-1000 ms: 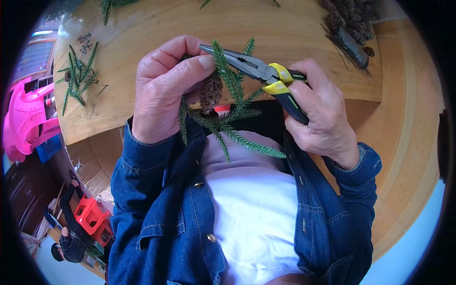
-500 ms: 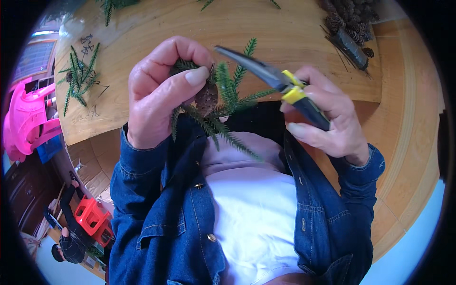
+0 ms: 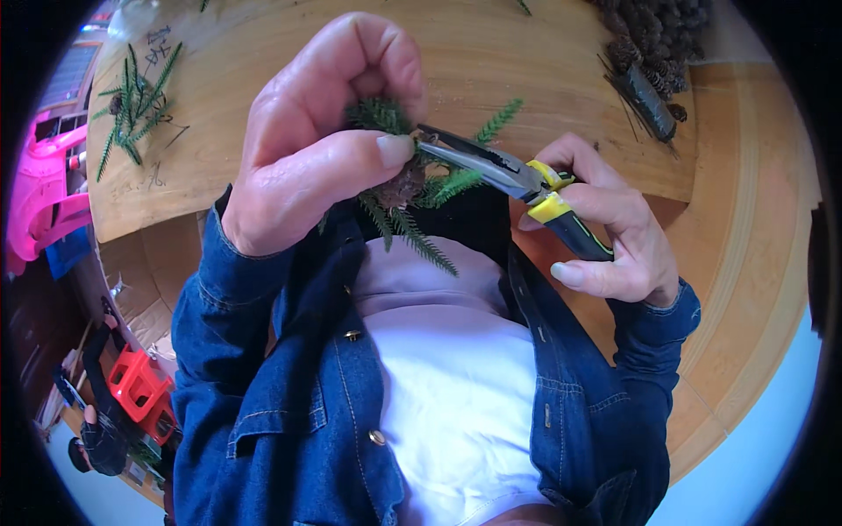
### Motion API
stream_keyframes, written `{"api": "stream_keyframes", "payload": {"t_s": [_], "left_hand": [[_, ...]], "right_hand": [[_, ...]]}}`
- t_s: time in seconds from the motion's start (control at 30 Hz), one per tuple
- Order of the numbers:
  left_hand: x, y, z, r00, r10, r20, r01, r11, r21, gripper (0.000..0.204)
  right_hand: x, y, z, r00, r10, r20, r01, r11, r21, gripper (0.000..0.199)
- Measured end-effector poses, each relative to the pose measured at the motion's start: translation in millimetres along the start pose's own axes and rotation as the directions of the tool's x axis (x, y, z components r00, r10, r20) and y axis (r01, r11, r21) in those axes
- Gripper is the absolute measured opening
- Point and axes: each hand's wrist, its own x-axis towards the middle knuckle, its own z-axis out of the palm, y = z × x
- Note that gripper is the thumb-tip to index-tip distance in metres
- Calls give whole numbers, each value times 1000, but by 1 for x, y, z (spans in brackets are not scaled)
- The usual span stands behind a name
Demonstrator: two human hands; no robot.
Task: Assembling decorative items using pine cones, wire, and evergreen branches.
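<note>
My left hand (image 3: 324,140) pinches a green sprig (image 3: 408,230) of needle-like branches with a brown pine cone (image 3: 402,187) fixed at its middle. Thumb and forefinger close over the top of the cone, hiding part of it. In my right hand (image 3: 618,219) is a pair of long-nosed pliers (image 3: 517,180) with black and yellow handles. Their jaws, slightly apart, reach the spot by my left thumb tip, at the top of the cone. Whether they grip anything there I cannot make out.
On the wooden table (image 3: 228,79), another green sprig (image 3: 133,110) lies at the left. A heap of pine cones (image 3: 653,35) sits at the far right beside a bundle of dark wires (image 3: 645,96). Pink chair (image 3: 53,188) and red stool (image 3: 139,386) stand left, near another person (image 3: 101,438).
The pliers have come left and down, bringing their jaws to the cone at my left thumb. My left hand has shifted slightly right, and the view has moved a little.
</note>
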Motion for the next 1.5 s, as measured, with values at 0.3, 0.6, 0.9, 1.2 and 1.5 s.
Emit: {"api": "stream_keyframes", "payload": {"t_s": [0.3, 0.6, 0.9, 1.2, 1.5], "left_hand": [[1, -6, 2, 999, 31, 22, -31, 1000, 0, 43], [2, -6, 9, 1000, 21, -20, -20, 1000, 13, 44], [3, 1, 12, 995, 52, -80, -42, 992, 122, 45], [-7, 12, -3, 958, 203, -204, -153, 960, 237, 37], [-21, 50, -102, 777, 374, -506, -283, 926, 250, 41]], "right_hand": [[1, -3, 6, 998, 52, -37, -53, 998, -18, 33], [-4, 6, 12, 995, 25, -94, -29, 998, -49, 22], [-6, 8, 18, 991, -2, -131, -5, 999, -50, 28], [4, 0, 16, 982, -25, -189, 24, 1000, -11, 38], [6, -7, 26, 957, 79, -280, -92, 995, -34, 29]]}}
